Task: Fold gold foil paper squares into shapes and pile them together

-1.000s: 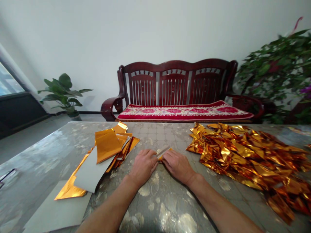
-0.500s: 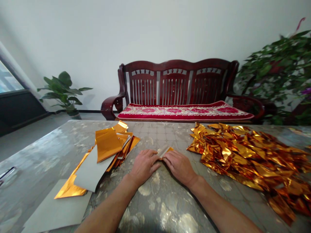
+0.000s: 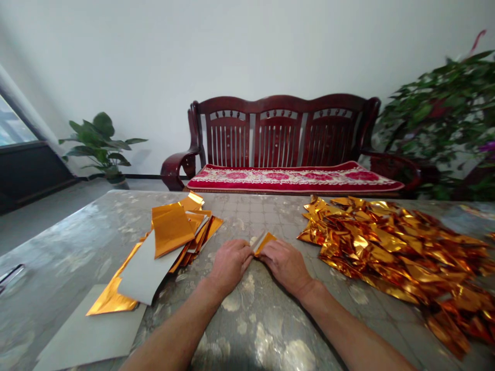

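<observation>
A small sheet of gold foil paper [image 3: 266, 241], grey on its back and partly folded, lies on the table between my hands. My left hand [image 3: 231, 262] pinches its near left edge, fingers closed. From the other side, my right hand [image 3: 284, 263] grips the paper with thumb and fingers pressed together. Both hands cover much of the sheet. To the left lies a loose stack of flat gold foil papers [image 3: 172, 229], some with the grey side up. A big heap of folded gold foil pieces [image 3: 386, 242] spreads on the right.
The table [image 3: 247, 324] has a clear patterned cover. At its left edge lies a dark-edged object [image 3: 11, 275], cut off by the frame. Behind the table stands a wooden bench [image 3: 278, 134] with a red cushion [image 3: 294, 178]. Potted plants [image 3: 102, 144] flank it.
More of the gold side now shows on the paper between my hands, and the grey strip is narrower. My left fingers have drawn in closer together. The stack and heap are unchanged.
</observation>
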The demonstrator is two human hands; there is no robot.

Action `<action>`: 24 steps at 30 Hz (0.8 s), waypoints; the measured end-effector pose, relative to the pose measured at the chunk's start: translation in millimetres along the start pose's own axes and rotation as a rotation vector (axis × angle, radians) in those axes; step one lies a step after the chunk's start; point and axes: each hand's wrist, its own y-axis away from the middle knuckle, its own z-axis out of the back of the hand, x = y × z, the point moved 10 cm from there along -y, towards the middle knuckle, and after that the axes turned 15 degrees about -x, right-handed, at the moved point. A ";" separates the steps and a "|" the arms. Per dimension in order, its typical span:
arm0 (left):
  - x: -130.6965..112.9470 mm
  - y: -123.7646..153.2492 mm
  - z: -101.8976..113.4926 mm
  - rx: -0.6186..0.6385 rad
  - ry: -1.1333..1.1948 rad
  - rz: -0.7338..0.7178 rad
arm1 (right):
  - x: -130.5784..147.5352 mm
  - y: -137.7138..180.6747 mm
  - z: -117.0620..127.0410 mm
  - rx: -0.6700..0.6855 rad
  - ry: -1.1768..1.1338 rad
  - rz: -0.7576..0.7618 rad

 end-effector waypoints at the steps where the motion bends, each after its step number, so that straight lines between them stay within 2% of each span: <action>1: 1.0 0.3 -0.7 0.000 0.011 0.004 | -0.5 0.3 -0.9 0.001 -0.006 -0.004; 7: 4.7 1.3 -1.0 -0.003 0.161 0.045 | 2.0 -1.2 -4.2 0.035 0.015 -0.006; 13: 20.5 0.8 -4.6 -0.010 0.343 0.189 | -8.9 -2.2 -8.0 0.048 -0.034 -0.105; 16: 29.4 1.4 -8.4 -0.020 0.374 0.256 | -11.2 -2.0 -11.2 0.066 -0.043 -0.121; 24: 29.3 1.8 -8.6 0.016 0.358 0.282 | -13.3 -3.9 -15.3 0.086 -0.055 -0.144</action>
